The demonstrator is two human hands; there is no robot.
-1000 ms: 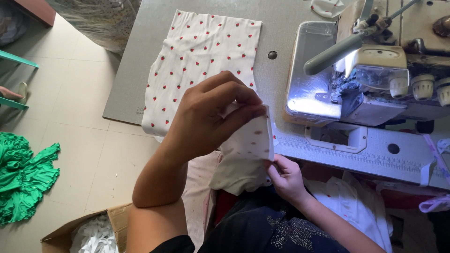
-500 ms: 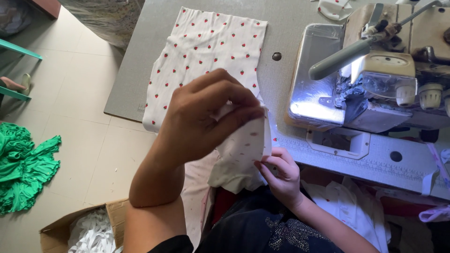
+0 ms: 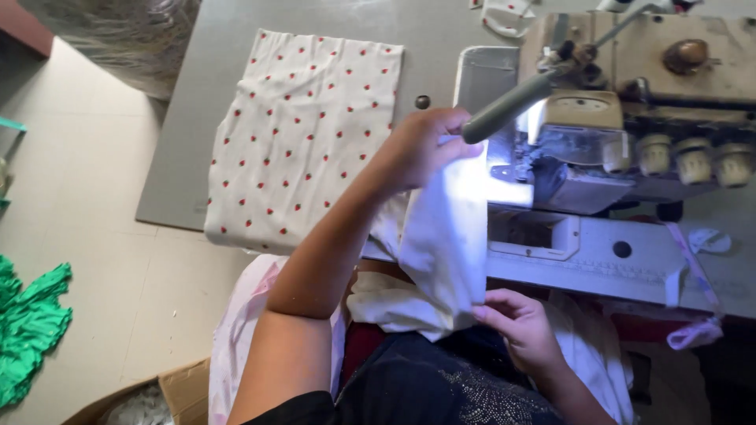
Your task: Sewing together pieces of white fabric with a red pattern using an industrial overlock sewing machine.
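We hold a white fabric piece (image 3: 445,244) stretched between both hands at the near edge of the tabletop (image 3: 441,39), just in front of the sewing machine (image 3: 622,134). The left hand (image 3: 421,149) has its grip closed on the upper end of the piece, raised close to the machine's lit needle area. The right hand (image 3: 520,327) pinches the lower corner over our lap; its fingers appear closed on the hem, though the fold partly hides them.

We judge the step in hand to be aligning the piece before feeding it. The next move calls for keeping the edge taut and level and laying it flat on the machine bed.

A red-dotted cloth panel (image 3: 303,142) lies flat toward the left edge of the grey tabletop. Below, the pale floor (image 3: 71,197) carries green fabric (image 3: 27,330) and a cardboard box (image 3: 169,393).
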